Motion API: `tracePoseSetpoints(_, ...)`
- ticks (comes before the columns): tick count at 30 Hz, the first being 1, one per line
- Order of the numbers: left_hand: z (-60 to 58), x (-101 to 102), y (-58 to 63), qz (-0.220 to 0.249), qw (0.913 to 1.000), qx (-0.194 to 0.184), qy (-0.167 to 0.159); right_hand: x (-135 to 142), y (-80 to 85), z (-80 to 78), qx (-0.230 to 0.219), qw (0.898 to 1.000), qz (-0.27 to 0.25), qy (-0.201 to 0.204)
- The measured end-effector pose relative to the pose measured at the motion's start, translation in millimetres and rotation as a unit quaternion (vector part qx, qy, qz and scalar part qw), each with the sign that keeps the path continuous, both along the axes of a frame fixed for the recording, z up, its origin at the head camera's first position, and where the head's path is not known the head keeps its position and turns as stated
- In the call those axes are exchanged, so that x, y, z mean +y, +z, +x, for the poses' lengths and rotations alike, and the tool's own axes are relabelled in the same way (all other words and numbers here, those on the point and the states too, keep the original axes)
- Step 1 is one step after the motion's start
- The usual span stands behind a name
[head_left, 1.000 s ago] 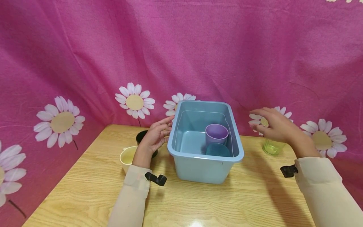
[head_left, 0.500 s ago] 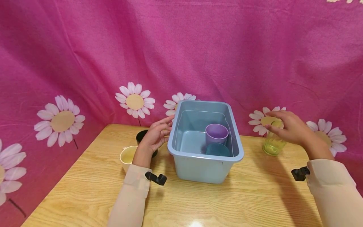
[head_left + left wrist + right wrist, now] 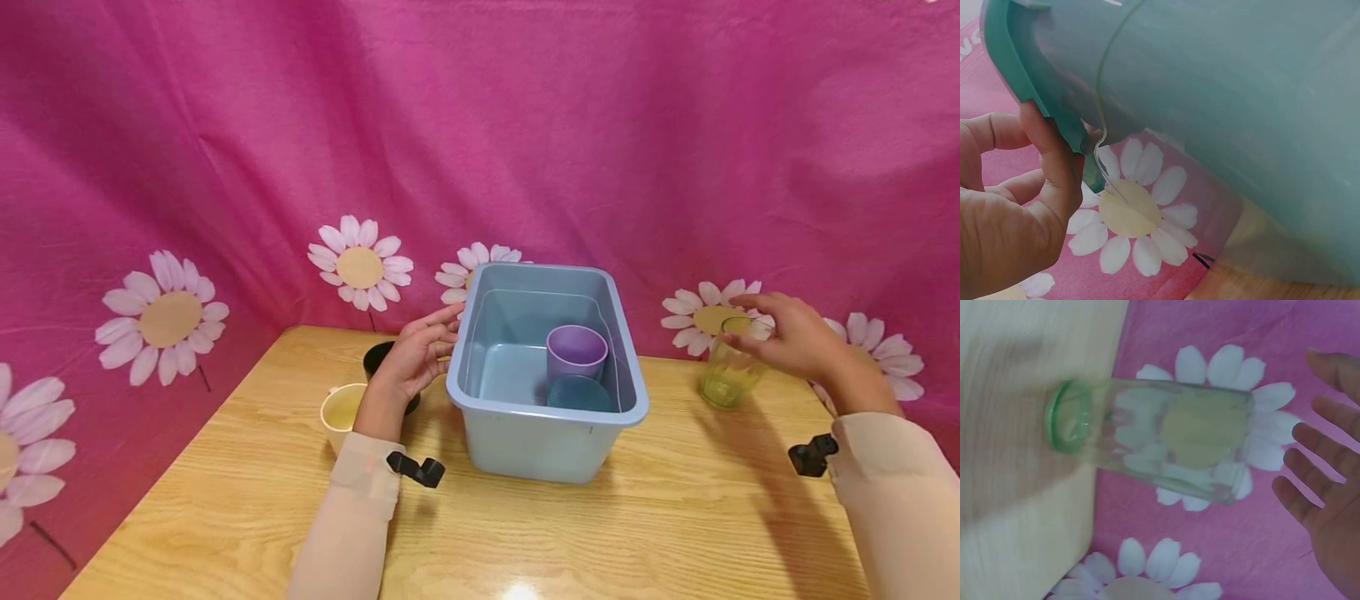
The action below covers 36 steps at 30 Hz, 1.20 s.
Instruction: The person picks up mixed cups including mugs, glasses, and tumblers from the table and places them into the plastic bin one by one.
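Observation:
A light-blue plastic tub stands mid-table. My left hand holds its left rim; in the left wrist view the bent fingers are right at the rim's edge. Inside the tub are a purple cup and a dark teal cup, both at the right side. My right hand is at the upper part of a tall yellow-green see-through glass, thumb and fingers spread. In the right wrist view a gap shows between those fingertips and the upright glass.
Left of the tub, a cream cup and a black cup are partly hidden by my left hand and forearm. A pink curtain with daisies hangs close behind the wooden table.
My right hand has moved right and slightly down, from in front of the glass to beside its top, so more of the glass shows. The left hand stays at the tub's rim.

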<state>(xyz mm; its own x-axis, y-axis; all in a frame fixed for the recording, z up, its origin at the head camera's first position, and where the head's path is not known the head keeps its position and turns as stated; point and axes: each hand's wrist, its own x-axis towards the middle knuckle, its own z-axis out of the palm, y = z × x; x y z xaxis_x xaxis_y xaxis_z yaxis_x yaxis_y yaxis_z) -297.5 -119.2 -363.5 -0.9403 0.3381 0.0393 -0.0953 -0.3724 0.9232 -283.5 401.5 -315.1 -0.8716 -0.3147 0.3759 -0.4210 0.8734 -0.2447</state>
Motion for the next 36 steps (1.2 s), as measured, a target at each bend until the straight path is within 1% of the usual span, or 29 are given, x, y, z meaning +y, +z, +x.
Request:
tracePoseSetpoints(6, 0.0, 0, 0.9, -0.002, 1.0000, -0.002, 0.001, 10, -10.3, -1.8, -0.003, 1.000, -0.003, -0.011)
tracePoseSetpoints(11, 1.3, -1, 2.1, -0.010, 0.9999, 0.001, 0.004, 16, -19.6, -3.1, -0.035, 0.999, -0.030, -0.026)
tracePoseSetpoints(14, 1.6, -1, 2.2, -0.013, 0.9999, 0.001, 0.008, 19, -24.0, -5.0, -0.053, 0.997, -0.033, -0.040)
tracePoseSetpoints(20, 0.0, 0, -0.1, -0.007, 0.9999, -0.002, 0.008, 25, -32.5, -7.7, -0.046, 0.997, -0.023, -0.056)
tracePoseSetpoints(25, -0.3, 2, -1.2, -0.005, 0.9999, -0.004, 0.009, 28, -40.3, -8.2, -0.053, 0.996, -0.038, -0.058)
tracePoseSetpoints(30, 0.6, 1, 0.2, -0.006, 0.9999, -0.002, 0.010, 27, -42.7, -9.9, -0.067, 0.994, -0.052, -0.067)
tracePoseSetpoints(36, 0.5, 0, 0.5, -0.006, 0.9999, -0.004, 0.009, 26, -43.7, -12.4, -0.073, 0.994, -0.048, -0.071)
